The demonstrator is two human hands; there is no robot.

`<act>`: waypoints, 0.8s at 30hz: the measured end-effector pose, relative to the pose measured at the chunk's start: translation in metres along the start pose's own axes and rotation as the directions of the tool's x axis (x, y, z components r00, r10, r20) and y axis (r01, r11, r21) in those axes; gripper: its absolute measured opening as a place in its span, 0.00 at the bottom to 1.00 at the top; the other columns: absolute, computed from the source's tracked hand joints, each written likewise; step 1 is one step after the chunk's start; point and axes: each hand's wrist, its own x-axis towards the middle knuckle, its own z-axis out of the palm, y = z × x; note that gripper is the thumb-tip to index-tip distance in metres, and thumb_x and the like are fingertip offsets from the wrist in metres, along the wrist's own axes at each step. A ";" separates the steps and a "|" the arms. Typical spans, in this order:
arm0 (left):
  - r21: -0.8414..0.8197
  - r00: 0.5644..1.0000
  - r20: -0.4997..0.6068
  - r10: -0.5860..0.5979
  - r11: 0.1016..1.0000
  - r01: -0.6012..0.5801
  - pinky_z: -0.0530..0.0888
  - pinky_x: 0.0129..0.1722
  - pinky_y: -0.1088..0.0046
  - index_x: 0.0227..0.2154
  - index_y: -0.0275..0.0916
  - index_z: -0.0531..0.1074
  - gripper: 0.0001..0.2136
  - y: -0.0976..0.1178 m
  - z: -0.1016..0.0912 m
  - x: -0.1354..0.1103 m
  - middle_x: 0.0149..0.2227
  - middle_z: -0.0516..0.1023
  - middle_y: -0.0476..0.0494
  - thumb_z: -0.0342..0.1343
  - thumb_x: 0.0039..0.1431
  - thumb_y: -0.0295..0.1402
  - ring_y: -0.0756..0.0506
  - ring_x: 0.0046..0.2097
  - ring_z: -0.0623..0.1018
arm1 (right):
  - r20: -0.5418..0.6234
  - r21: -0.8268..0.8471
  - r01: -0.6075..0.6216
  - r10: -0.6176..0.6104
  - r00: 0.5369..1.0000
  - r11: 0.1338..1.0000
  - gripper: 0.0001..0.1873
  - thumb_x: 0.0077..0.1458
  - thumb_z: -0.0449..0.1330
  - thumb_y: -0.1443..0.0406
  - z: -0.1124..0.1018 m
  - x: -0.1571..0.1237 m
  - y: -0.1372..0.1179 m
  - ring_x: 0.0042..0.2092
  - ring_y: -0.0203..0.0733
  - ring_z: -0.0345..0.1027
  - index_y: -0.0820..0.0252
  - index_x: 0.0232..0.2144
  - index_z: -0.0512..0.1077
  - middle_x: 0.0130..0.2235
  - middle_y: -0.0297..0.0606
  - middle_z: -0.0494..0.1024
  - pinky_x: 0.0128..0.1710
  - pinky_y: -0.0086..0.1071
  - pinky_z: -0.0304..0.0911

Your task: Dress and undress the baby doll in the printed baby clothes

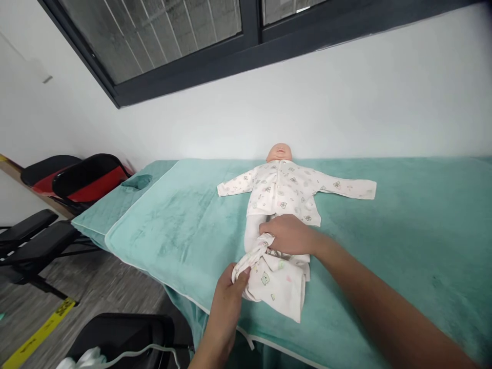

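Note:
A baby doll (pixel 280 151) lies on its back on a teal-covered bed, its head toward the wall. It wears a white printed long-sleeved top (pixel 282 187) with both sleeves spread out. White printed baby pants (pixel 282 287) lie bunched around the doll's lower legs. My left hand (pixel 229 289) pinches the gathered edge of the pants at the near left. My right hand (pixel 288 234) is closed on the pants' upper edge beside the doll's legs, its fingertips partly hidden by cloth. One white-covered leg (pixel 251 230) shows below the top; the other is mostly hidden behind my right hand.
The teal bed cover (pixel 172 215) reaches the white wall, under a dark-framed window (pixel 184 87). Black and red folding chairs (pixel 92 179) stand at the left. A black seat (pixel 123 333) with a white cord is at the near left. Yellow tape (pixel 40 333) marks the floor.

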 end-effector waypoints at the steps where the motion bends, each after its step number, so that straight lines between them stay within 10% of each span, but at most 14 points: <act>1: -0.020 1.000 0.001 0.013 1.000 -0.013 0.68 0.34 0.72 0.32 0.36 0.74 0.19 0.001 0.002 0.000 0.29 0.73 0.47 0.61 0.53 0.50 0.47 0.33 0.70 | -0.004 0.054 -0.007 0.007 1.000 0.999 0.03 0.53 0.55 0.66 -0.002 -0.001 0.001 0.31 0.38 0.65 0.56 0.27 0.68 0.28 0.32 0.74 0.29 0.31 0.48; 12: 0.117 0.929 -0.113 0.354 0.933 -0.341 0.69 0.37 0.72 0.34 0.38 0.71 0.09 0.021 0.010 0.050 0.31 0.73 0.48 0.53 0.57 0.39 0.46 0.35 0.71 | 0.098 0.419 -0.061 0.021 0.995 0.906 0.21 0.44 0.67 0.48 -0.015 -0.006 0.005 0.38 0.43 0.68 0.54 0.33 0.70 0.37 0.31 0.76 0.33 0.31 0.56; 24: 0.242 0.792 0.120 0.599 0.756 -0.608 0.68 0.39 0.72 0.32 0.40 0.68 0.05 0.039 0.021 0.137 0.31 0.73 0.49 0.49 0.60 0.34 0.47 0.36 0.71 | -0.166 0.424 -0.078 0.162 0.973 0.902 0.06 0.54 0.54 0.64 0.002 0.003 0.003 0.33 0.38 0.68 0.56 0.26 0.67 0.30 0.29 0.76 0.31 0.30 0.53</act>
